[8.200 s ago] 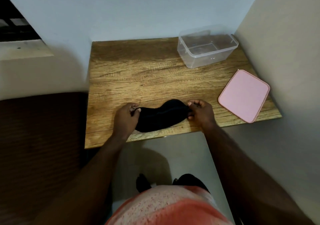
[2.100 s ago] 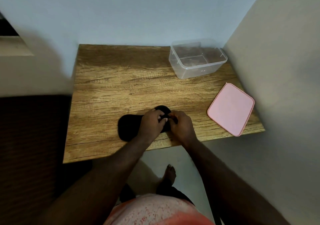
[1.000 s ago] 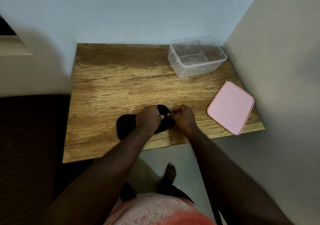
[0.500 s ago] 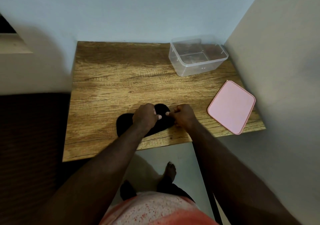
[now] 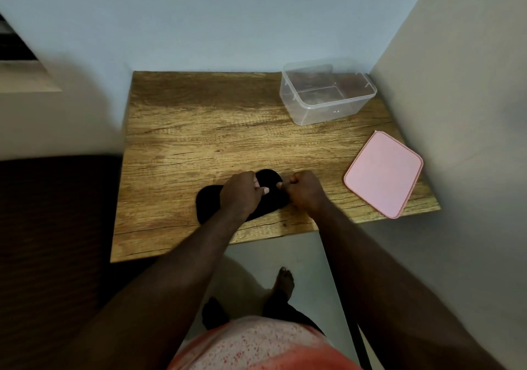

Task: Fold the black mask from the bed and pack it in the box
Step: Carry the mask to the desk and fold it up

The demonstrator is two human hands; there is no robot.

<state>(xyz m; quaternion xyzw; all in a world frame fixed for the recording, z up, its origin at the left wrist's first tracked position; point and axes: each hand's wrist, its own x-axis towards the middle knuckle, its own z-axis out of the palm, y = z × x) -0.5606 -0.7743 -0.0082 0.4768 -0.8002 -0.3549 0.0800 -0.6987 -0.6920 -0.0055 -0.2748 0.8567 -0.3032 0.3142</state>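
- Black mask (image 5: 268,180): lies on the wooden table (image 5: 199,130), near its front edge, under and between both hands. One rounded end shows left of the left hand, and a second lobe rises between the two hands.
- Task progress, as judged: folding is under way and not complete. The mask is off the bed and on the table, but packing has not begun.
- Clear plastic box (image 5: 328,93): stands open at the far right corner of the table, well apart from the hands and beyond the right hand. It appears to hold nothing.
- Pink lid (image 5: 383,173): lies flat on the table to the right of the right hand, apart from the box.
- Left hand (image 5: 241,193): palm down on the middle of the mask, fingers curled with the fingertips pressing or pinching the fabric. Forearm reaches in from the lower left.
- Right hand (image 5: 303,190): closed in a loose fist at the right end of the mask, thumb and fingers pinched on its edge. Forearm reaches in from the lower right.
- Hand spacing: both hands sit close together, nearly touching, each gripping the mask.
- Remaining steps, as judged: finish the fold, carry the mask to the box and place it inside.
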